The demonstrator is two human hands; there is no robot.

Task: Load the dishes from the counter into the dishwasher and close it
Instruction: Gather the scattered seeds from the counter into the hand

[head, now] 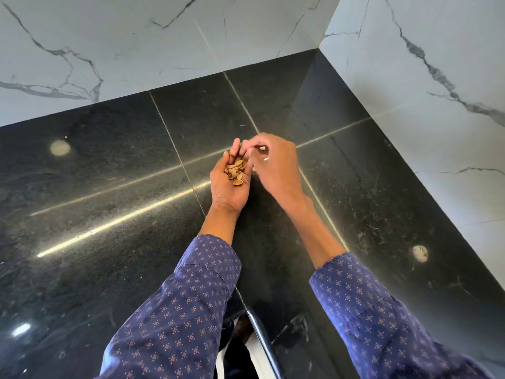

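Note:
My left hand (pixel 228 187) is held palm up over the black stone counter (pixel 109 173), cupped around a small heap of tan nut shells (pixel 236 169). My right hand (pixel 276 165) hovers just to its right, fingers curled and pinching a single shell (pixel 263 148) at the fingertips, close to the left hand's fingertips. No dishes and no dishwasher are in sight.
The glossy black counter fills an inside corner between two white marble-patterned walls (pixel 136 45), one at the back and one on the right. The counter's front edge (pixel 262 340) runs below my forearms near the bottom centre. Ceiling lights reflect off the surface.

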